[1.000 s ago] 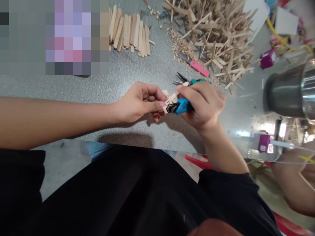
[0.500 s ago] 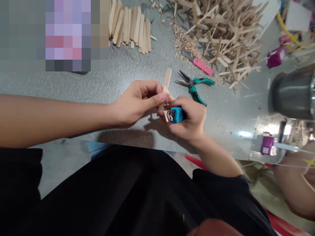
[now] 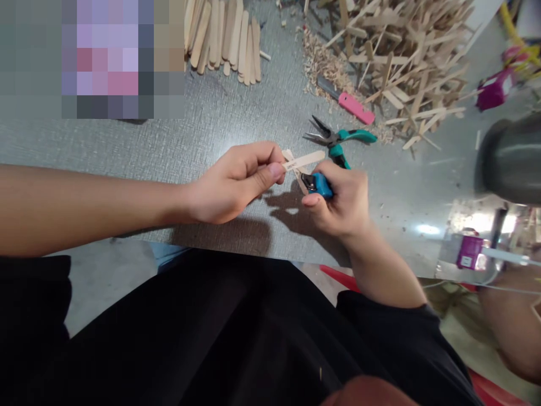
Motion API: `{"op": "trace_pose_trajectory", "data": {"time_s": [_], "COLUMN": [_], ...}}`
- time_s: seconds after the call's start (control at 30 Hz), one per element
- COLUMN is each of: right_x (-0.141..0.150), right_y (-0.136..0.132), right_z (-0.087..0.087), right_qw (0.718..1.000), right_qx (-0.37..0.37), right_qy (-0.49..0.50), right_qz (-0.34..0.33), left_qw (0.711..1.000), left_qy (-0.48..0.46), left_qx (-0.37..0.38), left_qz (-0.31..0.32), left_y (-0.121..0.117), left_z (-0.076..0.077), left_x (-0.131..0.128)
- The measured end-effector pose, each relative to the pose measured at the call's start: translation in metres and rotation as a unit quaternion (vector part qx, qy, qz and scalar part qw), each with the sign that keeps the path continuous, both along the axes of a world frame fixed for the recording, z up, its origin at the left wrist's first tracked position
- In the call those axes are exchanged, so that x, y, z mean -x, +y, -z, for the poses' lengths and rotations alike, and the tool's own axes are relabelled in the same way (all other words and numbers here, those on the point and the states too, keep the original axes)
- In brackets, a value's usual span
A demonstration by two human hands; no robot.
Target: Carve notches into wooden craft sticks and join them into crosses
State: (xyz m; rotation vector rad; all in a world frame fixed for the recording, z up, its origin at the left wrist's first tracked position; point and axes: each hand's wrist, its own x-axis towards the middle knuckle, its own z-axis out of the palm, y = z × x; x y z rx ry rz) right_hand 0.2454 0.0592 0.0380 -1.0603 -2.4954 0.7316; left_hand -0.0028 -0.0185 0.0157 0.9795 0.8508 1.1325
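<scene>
Between its thumb and fingers, my left hand (image 3: 243,180) pinches crossed wooden craft sticks (image 3: 310,160). One stick points right, another slants down behind it, and small marks like staples show near the crossing. My right hand (image 3: 344,197) is wrapped around a small blue stapler (image 3: 322,185), its metal nose by the lower end of the slanting stick. Whether the nose touches that stick I cannot tell. Just beyond my right hand lie teal-handled needle-nose pliers (image 3: 333,138) with spread jaws.
A row of loose craft sticks (image 3: 228,39) lies at the back of the grey table (image 3: 169,146). Back right are a heap of joined sticks (image 3: 401,62), wood shavings (image 3: 323,62) and a pink-handled knife (image 3: 355,107). Further right stands a metal pot (image 3: 509,160), near another person's arm (image 3: 511,321).
The crossed sticks have turned in my left hand, so one now points right instead of up. My right hand with the stapler has drawn back to the right, and its thumb has lifted.
</scene>
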Motion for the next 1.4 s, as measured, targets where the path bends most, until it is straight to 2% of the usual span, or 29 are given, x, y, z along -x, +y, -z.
{"op": "trace_pose_trajectory", "data": {"time_s": [0.4,0.7,0.83,1.07,1.27,1.4], "right_x": [0.003,0.004,0.008,0.008,0.01,0.014], "right_y": [-0.001,-0.004,-0.007,-0.01,-0.015,-0.013], "right_z": [-0.001,-0.003,0.001,0.014,0.013,0.006], "right_qw": [1.0,0.998,0.997,0.996,0.997,0.997], "right_qx": [-0.007,0.036,0.028,-0.011,0.01,0.001], "right_qy": [0.0,0.009,0.018,0.06,0.043,0.048], "right_qz": [-0.011,-0.053,-0.066,-0.072,-0.059,-0.052], "left_qw": [0.999,0.994,0.991,0.97,0.972,0.981], "left_qy": [0.034,0.108,0.117,0.192,0.181,0.135], "left_qx": [0.007,-0.006,-0.057,-0.129,-0.132,-0.132], "left_qz": [0.004,0.03,0.042,0.072,0.07,0.038], "left_y": [-0.003,-0.004,-0.009,-0.013,-0.016,-0.016], "left_z": [-0.002,-0.014,-0.015,-0.012,-0.012,-0.006], "left_x": [0.002,0.007,0.007,0.009,0.005,0.003]}}
